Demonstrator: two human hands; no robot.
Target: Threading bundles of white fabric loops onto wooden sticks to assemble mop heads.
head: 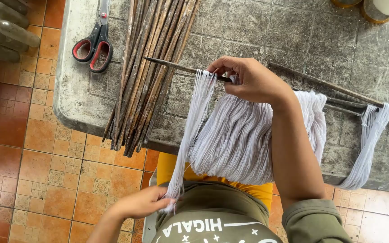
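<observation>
One thin bundle of white threads [193, 130] runs from the dark stick [181, 68], which the right hand [248, 81] pinches with closed fingers, down to the left hand [142, 202], whose fingers are closed around the lower end of the bundle. Just beside the right hand, under its wrist, a thick mass of the same threads [239, 139] hangs over the edge of the grey table [266, 31]. The arm hides part of this mass, and the left fingertips are hard to see.
</observation>
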